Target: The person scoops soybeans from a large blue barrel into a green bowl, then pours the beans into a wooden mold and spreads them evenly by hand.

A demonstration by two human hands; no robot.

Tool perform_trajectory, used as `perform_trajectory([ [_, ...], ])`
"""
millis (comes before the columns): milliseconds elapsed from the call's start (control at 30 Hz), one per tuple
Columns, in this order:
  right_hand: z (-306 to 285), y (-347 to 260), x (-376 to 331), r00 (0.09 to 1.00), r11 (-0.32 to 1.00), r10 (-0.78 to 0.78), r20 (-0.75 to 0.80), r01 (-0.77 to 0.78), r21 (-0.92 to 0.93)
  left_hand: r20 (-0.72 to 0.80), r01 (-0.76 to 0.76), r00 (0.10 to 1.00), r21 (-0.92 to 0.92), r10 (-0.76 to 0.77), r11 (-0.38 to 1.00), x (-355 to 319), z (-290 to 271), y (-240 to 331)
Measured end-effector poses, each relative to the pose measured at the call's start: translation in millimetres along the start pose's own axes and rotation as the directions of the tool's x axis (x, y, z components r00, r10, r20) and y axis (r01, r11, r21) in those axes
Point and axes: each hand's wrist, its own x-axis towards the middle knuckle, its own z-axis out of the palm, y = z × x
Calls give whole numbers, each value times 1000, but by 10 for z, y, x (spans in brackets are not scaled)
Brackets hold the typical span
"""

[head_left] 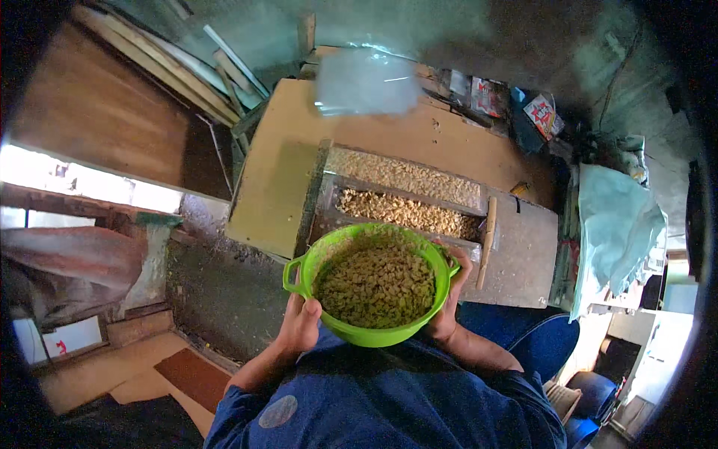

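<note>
A bright green plastic bowl (301, 268) with two small handles is full of small tan, grain-like pieces. My left hand (299, 325) cups its lower left side, under the left handle. My right hand (451, 303) grips the bowl's right rim and side. I hold the bowl against my chest, over the near edge of a wooden tray (487, 238) divided into long compartments, which hold the same pale pieces.
The tray rests on a brown table (284, 179) with a clear plastic bag (366, 81) at its far end. Packets and clutter (516, 108) lie at the back right, a pale green cloth (621, 224) hangs right. Boards (187, 71) lean at the left.
</note>
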Motion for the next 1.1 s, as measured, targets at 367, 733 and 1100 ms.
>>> perform_trajectory([
  [367, 350, 112, 93, 993, 998, -61, -99, 64, 28, 159, -10, 987, 8, 9, 1000, 409, -496, -13],
  [733, 347, 230, 169, 991, 999, 24, -135, -28, -26, 116, 208, 971, 19, -209, 978, 696, -533, 29],
  [1100, 243, 104, 94, 980, 997, 10, -197, -26, -77, 178, 103, 979, 13, -103, 995, 732, -328, 121],
])
